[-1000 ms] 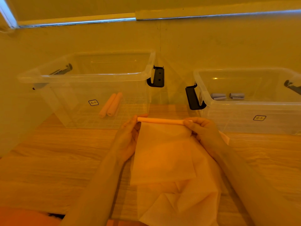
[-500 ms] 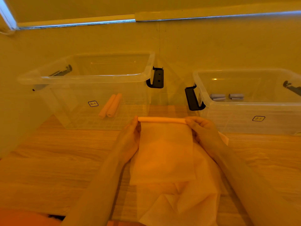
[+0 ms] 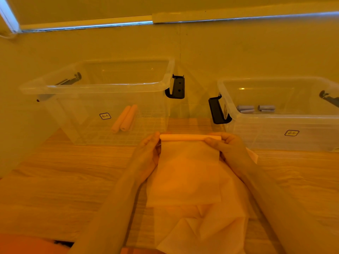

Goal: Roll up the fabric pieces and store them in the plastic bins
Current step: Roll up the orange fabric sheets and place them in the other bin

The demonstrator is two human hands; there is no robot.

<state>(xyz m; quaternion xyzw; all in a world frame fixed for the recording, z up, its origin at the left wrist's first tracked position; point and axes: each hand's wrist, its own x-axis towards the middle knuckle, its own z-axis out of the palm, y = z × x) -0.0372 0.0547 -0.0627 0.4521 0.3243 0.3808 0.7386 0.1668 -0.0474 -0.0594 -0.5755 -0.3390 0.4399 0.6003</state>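
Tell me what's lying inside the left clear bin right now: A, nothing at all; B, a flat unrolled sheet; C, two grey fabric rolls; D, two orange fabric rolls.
D: two orange fabric rolls lie side by side on the floor of the left bin, while the grey rolls sit in the right bin.

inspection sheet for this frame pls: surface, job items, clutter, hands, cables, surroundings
Surface: wooden table, bare at left.
Job's things: orange sheet, far edge rolled; more fabric beneath. Left bin holds two orange rolls; right bin holds grey rolls.
Clutter: nothing seen.
Grippers: left hand and right hand each grip an end of the roll.
Cables: nothing seen.
Surroundings: plain wall, window edge above.
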